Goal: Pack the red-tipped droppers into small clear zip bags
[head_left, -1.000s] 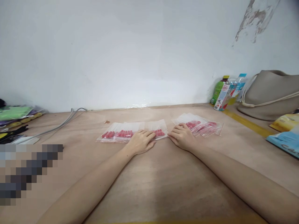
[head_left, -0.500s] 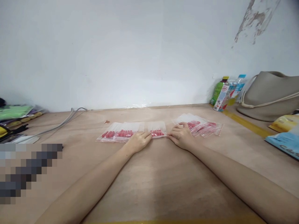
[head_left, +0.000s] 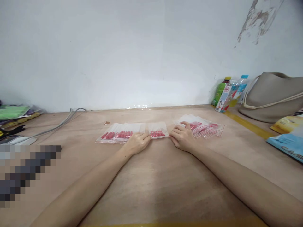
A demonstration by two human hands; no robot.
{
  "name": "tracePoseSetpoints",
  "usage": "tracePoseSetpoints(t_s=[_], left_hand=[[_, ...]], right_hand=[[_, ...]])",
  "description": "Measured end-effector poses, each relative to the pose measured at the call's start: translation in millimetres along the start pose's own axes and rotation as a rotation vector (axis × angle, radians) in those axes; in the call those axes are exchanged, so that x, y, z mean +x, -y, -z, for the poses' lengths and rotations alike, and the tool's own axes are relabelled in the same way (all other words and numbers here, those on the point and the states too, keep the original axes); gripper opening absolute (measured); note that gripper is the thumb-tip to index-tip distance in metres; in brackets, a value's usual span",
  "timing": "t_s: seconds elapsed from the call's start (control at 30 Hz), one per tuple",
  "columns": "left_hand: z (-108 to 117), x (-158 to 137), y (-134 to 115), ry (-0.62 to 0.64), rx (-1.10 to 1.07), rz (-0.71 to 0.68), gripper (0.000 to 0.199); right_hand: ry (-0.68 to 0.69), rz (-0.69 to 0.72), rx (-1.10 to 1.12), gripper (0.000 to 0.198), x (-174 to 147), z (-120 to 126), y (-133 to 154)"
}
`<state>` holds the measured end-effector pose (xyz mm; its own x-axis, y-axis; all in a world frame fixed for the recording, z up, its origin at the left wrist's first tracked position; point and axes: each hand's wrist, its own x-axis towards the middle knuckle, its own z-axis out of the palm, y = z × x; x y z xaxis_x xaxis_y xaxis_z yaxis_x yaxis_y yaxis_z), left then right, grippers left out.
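Between my two hands lies a small clear zip bag [head_left: 158, 130] with several red pieces in it; its near edge faces me. My left hand [head_left: 138, 142] is closed on that bag's left near corner. At its right near corner, my right hand [head_left: 182, 137] pinches the edge with thumb and fingers. Left of my left hand, overlapping bags with red pieces [head_left: 118, 134] lie flat in a row, partly hidden by that hand. Beyond my right hand, a fanned pile of similar bags [head_left: 205, 127] rests on the table. What exactly the red pieces are is too small to tell.
Several drink bottles [head_left: 222, 97] and a grey drawstring bag [head_left: 272, 97] stand at the back right, with yellow and blue packets [head_left: 287, 145] nearer. A grey cable [head_left: 63, 122] and packaged goods [head_left: 16, 113] lie at left. A white wall [head_left: 118, 56] closes the back.
The whole view has shifted slightly. My left hand has moved a little left and down along the bag's near edge, showing more of the red pieces. My right hand stays at the corner.
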<state>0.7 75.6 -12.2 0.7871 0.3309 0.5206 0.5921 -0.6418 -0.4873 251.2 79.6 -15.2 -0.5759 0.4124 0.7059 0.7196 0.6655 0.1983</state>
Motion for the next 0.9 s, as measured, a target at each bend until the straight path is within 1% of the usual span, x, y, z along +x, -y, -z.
tracePoseSetpoints(t_s=[0.17,0.27,0.43,0.73,0.9], left_hand=[[-1.0,2.7,-2.2,-0.024,0.028,0.009,0.024],[0.1,7.6,-5.1,-0.039,0.036,-0.003,0.022],[1.3,13.1,-8.1,-0.065,0.044,-0.015,0.022],[-0.2,12.8,-7.6,-0.086,0.038,-0.062,0.021],[1.7,12.1,-7.2,-0.083,0.029,-0.057,0.020]], right_hand=[[0.002,-0.019,-0.007,0.016,4.7,-3.2,9.7],[-0.020,0.035,-0.005,0.017,13.0,-6.9,23.0],[-0.002,0.106,-0.043,0.027,26.7,-8.3,39.3],[-0.103,0.198,-0.080,0.023,27.2,-13.3,37.7],[-0.090,0.203,-0.089,0.022,26.5,-11.7,35.1]])
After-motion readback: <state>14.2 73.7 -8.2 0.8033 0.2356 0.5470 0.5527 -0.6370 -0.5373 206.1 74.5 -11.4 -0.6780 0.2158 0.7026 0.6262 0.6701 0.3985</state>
